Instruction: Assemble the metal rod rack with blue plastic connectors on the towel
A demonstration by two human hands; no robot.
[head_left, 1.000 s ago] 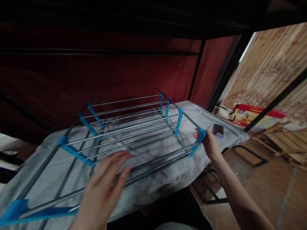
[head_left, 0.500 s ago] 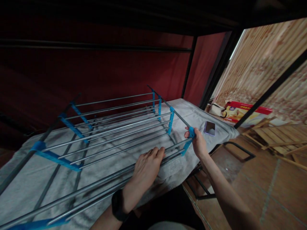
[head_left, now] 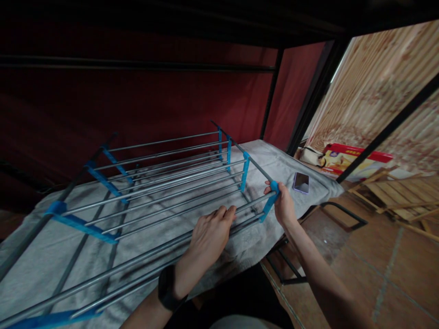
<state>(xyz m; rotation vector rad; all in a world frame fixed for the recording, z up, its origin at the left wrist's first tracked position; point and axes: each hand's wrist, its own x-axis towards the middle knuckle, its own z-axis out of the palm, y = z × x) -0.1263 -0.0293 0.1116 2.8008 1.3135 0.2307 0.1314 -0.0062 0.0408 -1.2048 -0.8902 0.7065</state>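
A rack of grey metal tubes with blue plastic brackets (head_left: 84,224) lies across the bed in front of me. My left hand (head_left: 214,233), with a dark watch (head_left: 168,288) on its wrist, is curled over the near metal tube (head_left: 147,255) from above; its fingertips are partly hidden behind the tube. At the rack's near right corner, my right hand (head_left: 284,203) grips the blue bracket (head_left: 274,186), thumb and fingers on either side of it. That bracket joins the side tube (head_left: 260,169) to the near crossbars.
Grey bedding (head_left: 264,153) lies under the rack. A phone (head_left: 301,182) rests on it to the right. Black bed-frame posts (head_left: 317,91) and a rail (head_left: 137,64) surround the space. Beyond stand a red and yellow box (head_left: 356,160), a wooden slatted piece (head_left: 398,194) and a black metal frame (head_left: 343,214).
Both hands keep their places on the rack. The near crossbars and bracket by my right hand have shifted very slightly, and the view has moved a little.
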